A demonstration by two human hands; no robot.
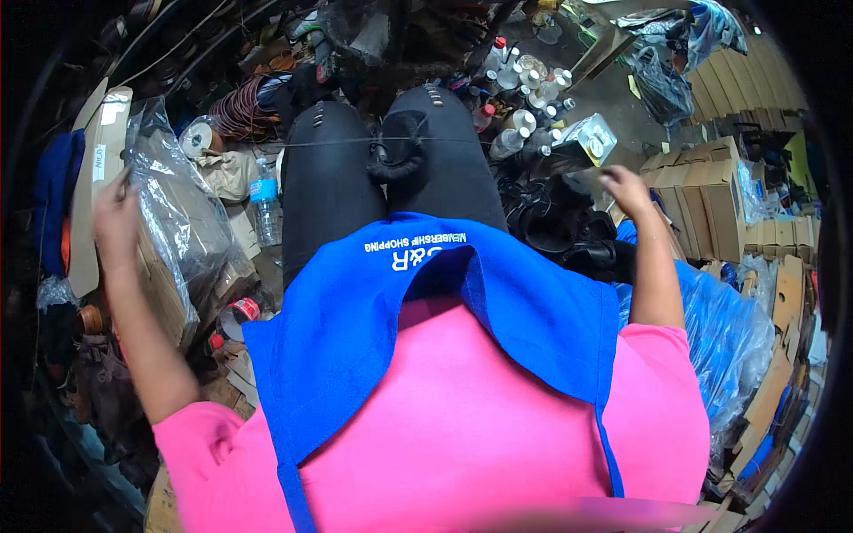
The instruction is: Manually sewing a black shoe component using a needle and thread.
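Between my knees sits a black, rounded shoe-like piece (397,153); its exact kind is hard to make out. A thin dark thread (342,141) runs taut across it and over both thighs, toward my two spread hands. On the far left my left hand (116,222) is raised beside the plastic-covered cardboard, blurred by motion, its fingers closed at the thread's side. Out to the right, my right hand (627,190) pinches with thumb and fingers together. The thread's ends at both hands are too fine to see.
A water bottle (265,202) stands left of my legs, near plastic-wrapped cardboard (169,213) and a wire coil (244,111). Several bottles (524,120) crowd the floor ahead right. Black shoes (555,213) lie beside my right thigh; stacked cardboard (697,191) is farther right.
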